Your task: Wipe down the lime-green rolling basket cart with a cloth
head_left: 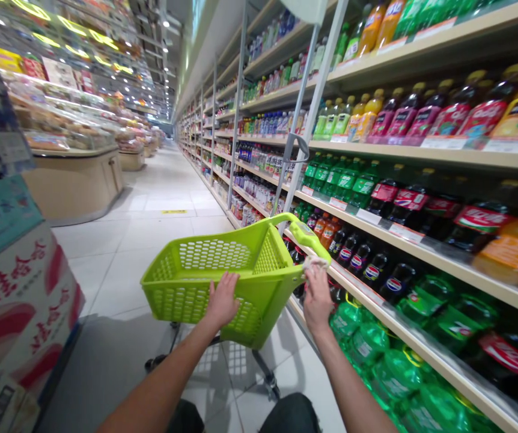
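Observation:
A green shopping cart [259, 307] with a perforated plastic basket stands side-on in front of me. Nothing shows inside the part of its basket that I can see. My left hand [223, 302] rests on the near side of the basket, its fingers laid flat up to the rim. At the cart's right end, my right hand [317, 297] presses a crumpled whitish cloth [315, 263] against the corner of the green handle [309, 236]. Its fingers are bent over the cloth, and part of the cloth is hidden under them.
Shelves of bottled drinks [403, 198] run along the right, close to the cart. Large green bottles [394, 373] sit at the bottom. Stacked cartons [29, 300] stand at the left, with a display counter [74, 180] beyond them. A tiled aisle [169, 216] stretches ahead.

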